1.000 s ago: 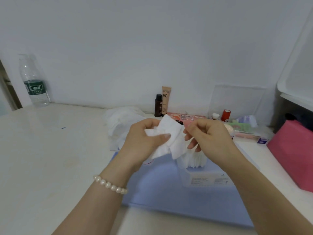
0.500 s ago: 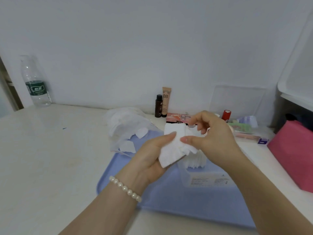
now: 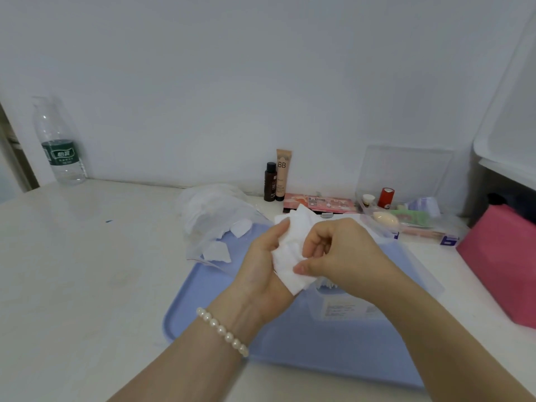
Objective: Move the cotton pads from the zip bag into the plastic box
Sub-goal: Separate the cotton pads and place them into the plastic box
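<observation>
Now lower and nearer than a second ago: left hand (image 3: 262, 265) cradling cotton pads (image 3: 291, 250), right hand (image 3: 333, 256) pinching their edge, above plastic box (image 3: 345, 307); zip bag (image 3: 214, 219) behind-left; best square the stack before lowering.

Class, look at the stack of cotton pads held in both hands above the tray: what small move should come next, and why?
Probably lower the cotton pads into the plastic box just below the right hand. The left hand cradles them, the right thumb pinches their edge, and the box on the blue tray already holds pads.
</observation>
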A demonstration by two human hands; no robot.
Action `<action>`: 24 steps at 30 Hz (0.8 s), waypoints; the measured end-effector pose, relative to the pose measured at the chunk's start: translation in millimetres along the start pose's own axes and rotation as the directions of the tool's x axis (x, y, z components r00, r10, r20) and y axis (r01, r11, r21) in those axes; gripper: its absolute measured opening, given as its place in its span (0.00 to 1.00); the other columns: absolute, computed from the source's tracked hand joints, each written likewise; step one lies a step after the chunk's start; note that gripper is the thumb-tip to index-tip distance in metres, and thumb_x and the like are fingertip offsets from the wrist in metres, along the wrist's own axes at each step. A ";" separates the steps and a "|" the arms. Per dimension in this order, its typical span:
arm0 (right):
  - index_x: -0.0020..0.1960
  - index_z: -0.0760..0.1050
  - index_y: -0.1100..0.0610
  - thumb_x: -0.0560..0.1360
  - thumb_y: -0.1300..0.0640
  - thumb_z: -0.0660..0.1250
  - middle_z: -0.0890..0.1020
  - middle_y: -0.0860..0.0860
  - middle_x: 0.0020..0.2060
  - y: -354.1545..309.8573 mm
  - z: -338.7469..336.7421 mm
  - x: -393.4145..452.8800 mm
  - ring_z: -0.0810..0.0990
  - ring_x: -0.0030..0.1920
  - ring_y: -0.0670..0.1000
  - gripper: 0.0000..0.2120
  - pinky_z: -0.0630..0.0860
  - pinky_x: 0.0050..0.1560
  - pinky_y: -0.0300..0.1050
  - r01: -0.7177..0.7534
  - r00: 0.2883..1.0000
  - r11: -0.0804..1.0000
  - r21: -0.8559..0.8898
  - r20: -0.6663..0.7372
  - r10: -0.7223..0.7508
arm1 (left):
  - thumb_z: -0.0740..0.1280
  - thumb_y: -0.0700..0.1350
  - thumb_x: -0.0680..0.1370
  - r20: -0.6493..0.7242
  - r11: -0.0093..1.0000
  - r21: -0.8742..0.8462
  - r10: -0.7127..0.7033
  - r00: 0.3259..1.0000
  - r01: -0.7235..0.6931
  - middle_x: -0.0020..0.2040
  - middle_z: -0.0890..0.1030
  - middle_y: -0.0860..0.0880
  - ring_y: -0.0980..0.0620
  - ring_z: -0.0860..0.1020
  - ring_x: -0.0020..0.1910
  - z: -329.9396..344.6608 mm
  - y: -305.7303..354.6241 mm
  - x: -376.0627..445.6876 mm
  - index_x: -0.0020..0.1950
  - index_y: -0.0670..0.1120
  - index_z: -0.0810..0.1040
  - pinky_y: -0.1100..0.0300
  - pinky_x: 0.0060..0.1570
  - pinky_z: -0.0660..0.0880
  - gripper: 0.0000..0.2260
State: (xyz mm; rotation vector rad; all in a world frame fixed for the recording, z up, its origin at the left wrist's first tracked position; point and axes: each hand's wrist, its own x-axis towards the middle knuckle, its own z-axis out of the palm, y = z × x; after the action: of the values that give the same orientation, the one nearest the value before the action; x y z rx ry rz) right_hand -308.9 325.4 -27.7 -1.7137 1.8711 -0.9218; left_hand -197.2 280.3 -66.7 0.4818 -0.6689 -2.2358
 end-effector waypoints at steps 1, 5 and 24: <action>0.30 0.73 0.52 0.62 0.61 0.78 0.74 0.44 0.26 0.2 -1.6 0.0 0.70 0.26 0.40 0.14 0.66 0.29 0.34 0.004 1.000 0.999 0.032 0.009 -0.005 | 0.62 0.45 0.73 -0.004 1.000 0.001 -0.008 1.000 0.008 0.45 0.83 0.39 0.45 0.83 0.39 -1.4 0.3 0.9 0.42 0.37 0.84 0.55 0.41 0.80 0.15; 0.31 0.73 0.56 0.64 0.66 0.76 0.74 0.46 0.22 -0.8 -16.7 -1.9 0.71 0.24 0.43 0.12 0.68 0.30 0.33 -0.018 0.997 0.968 0.251 0.077 -0.002 | 0.61 0.42 0.76 -0.011 0.999 0.021 -0.031 0.999 0.031 0.55 0.81 0.36 0.43 0.81 0.49 -4.9 0.8 3.1 0.56 0.34 0.77 0.51 0.54 0.77 0.15; 0.37 0.75 0.63 0.70 0.64 0.72 0.74 0.51 0.16 2.1 -5.4 2.6 0.71 0.15 0.46 0.06 0.64 0.17 0.29 0.010 0.978 0.805 0.594 -0.172 0.115 | 0.50 0.57 0.81 0.178 0.997 -0.054 0.062 0.982 -0.053 0.48 0.79 0.40 0.47 0.72 0.34 1.7 -10.9 6.5 0.63 0.39 0.76 0.50 0.56 0.69 0.27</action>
State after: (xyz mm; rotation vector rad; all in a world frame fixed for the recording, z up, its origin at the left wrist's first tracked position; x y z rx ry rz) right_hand -314.6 323.8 -25.3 -1.2088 1.4935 -1.5119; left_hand -208.3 282.5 -72.7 0.2344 -0.7091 -2.2528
